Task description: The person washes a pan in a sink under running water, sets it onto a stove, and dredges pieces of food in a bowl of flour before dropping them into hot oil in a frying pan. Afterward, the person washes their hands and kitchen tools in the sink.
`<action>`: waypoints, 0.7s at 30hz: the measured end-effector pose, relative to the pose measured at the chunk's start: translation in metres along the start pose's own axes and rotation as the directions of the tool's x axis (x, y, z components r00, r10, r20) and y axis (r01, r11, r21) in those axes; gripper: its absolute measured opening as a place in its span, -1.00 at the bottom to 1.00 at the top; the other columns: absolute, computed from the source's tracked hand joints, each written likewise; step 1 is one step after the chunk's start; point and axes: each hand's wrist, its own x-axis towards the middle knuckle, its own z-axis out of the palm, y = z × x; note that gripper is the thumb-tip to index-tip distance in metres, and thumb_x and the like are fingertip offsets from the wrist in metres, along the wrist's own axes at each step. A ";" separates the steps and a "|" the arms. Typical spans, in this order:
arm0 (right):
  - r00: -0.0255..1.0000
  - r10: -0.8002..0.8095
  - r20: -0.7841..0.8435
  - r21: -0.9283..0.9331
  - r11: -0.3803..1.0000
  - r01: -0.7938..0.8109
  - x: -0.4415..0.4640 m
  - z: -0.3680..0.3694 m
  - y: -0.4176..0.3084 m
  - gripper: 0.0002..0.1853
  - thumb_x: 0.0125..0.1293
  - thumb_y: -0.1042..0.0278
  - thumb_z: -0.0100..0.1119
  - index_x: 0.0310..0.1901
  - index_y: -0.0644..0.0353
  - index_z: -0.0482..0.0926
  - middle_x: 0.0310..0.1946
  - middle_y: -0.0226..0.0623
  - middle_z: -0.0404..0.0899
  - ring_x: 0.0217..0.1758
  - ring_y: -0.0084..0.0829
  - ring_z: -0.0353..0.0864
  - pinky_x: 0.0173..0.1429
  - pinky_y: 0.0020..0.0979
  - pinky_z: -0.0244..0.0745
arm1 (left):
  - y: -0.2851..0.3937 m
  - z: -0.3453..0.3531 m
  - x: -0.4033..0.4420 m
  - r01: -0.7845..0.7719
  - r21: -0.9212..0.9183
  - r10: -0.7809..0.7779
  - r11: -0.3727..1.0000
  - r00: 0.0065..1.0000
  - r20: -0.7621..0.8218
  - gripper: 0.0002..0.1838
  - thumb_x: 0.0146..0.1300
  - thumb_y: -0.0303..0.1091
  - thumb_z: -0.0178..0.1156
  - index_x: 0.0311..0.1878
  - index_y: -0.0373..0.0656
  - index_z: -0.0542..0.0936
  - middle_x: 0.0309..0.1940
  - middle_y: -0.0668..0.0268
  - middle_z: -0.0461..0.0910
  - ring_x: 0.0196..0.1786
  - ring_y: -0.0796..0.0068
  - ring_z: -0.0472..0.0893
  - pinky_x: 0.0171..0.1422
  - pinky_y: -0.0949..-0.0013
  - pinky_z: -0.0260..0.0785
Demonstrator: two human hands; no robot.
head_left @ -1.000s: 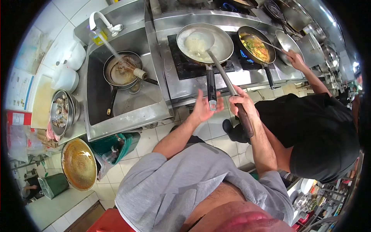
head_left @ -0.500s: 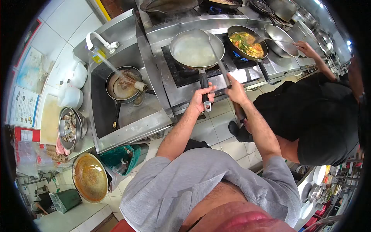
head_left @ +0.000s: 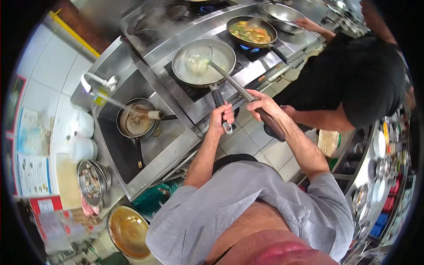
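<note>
My left hand (head_left: 222,118) is closed around the black handle of a frying pan (head_left: 225,70) on the stove, which holds pale, cloudy liquid. My right hand (head_left: 267,108) grips the dark handle of a long ladle (head_left: 232,81), its fingers wrapped near the metal shaft. The ladle's round bowl lies over the liquid inside the pan's rim, with pale greenish pieces of food (head_left: 199,65) showing in it. Whether the bowl touches the pan's bottom I cannot tell.
Beside it, a pan of vegetables (head_left: 251,32) sits over a blue flame; a co-worker's hand (head_left: 307,24) holds a utensil in it. At left, tap water runs into a dirty pan (head_left: 138,121) in the sink. A steel bowl (head_left: 91,181) and a stained pan (head_left: 128,232) are nearer me.
The ladle has shifted within the pan, and pale greenish food now shows in its bowl. Both hands keep their grips. The head view has turned, and steam shows behind the pan.
</note>
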 end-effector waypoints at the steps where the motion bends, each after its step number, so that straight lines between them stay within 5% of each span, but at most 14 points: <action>1: 1.000 -0.012 -0.023 0.009 1.000 0.012 -0.008 0.000 0.005 -0.25 0.00 0.57 0.12 0.28 0.27 0.09 -0.63 -0.38 0.39 -0.77 -0.55 0.34 -0.69 -0.53 0.23 | -0.002 0.005 -0.013 -0.002 0.024 0.002 1.000 1.000 -0.003 -0.85 0.14 -0.47 0.12 -0.33 -0.03 0.33 -0.70 0.52 0.22 -0.73 0.74 0.22 -0.70 0.56 0.11; 8: 0.965 -0.204 -0.164 -0.473 0.875 0.105 -0.079 0.026 0.049 -0.19 -0.13 0.60 0.07 0.29 0.28 0.12 -0.58 -0.31 0.42 -0.73 -0.59 0.38 -0.65 -0.51 0.30 | -0.012 -0.010 -0.085 0.223 0.090 -0.237 0.971 0.953 0.189 -0.83 0.21 -0.38 0.07 -0.46 0.01 0.31 -0.73 0.57 0.18 -0.76 0.74 0.17 -0.71 0.55 0.09; 11: 0.947 -0.258 -0.191 -0.605 0.790 0.093 -0.118 0.049 0.068 -0.19 -0.12 0.61 0.07 0.31 0.21 0.12 -0.49 -0.29 0.47 -0.70 -0.64 0.36 -0.61 -0.53 0.33 | -0.017 -0.002 -0.122 0.350 0.037 -0.351 0.936 0.926 0.140 -0.86 0.22 -0.40 0.02 -0.46 -0.04 0.33 -0.71 0.55 0.14 -0.74 0.73 0.17 -0.71 0.54 0.10; 14: 0.930 -0.270 -0.250 -0.558 0.825 0.090 -0.152 0.061 0.098 -0.19 -0.16 0.61 0.07 0.28 0.26 0.15 -0.57 -0.25 0.49 -0.73 -0.56 0.39 -0.62 -0.48 0.33 | -0.035 -0.029 -0.143 0.416 0.040 -0.413 0.909 0.882 0.227 -0.95 0.23 -0.46 -0.02 -0.27 -0.09 0.42 -0.67 0.49 0.20 -0.73 0.69 0.21 -0.72 0.52 0.18; 21: 0.901 -0.247 -0.356 -0.580 0.815 -0.006 -0.246 0.100 0.151 -0.14 -0.09 0.60 0.06 0.35 0.12 0.04 -0.58 -0.27 0.46 -0.72 -0.57 0.41 -0.60 -0.49 0.35 | -0.058 -0.018 -0.230 0.534 0.161 -0.556 0.830 0.814 0.166 -0.96 0.22 -0.47 -0.04 -0.28 -0.14 0.40 -0.67 0.45 0.20 -0.74 0.65 0.21 -0.73 0.48 0.22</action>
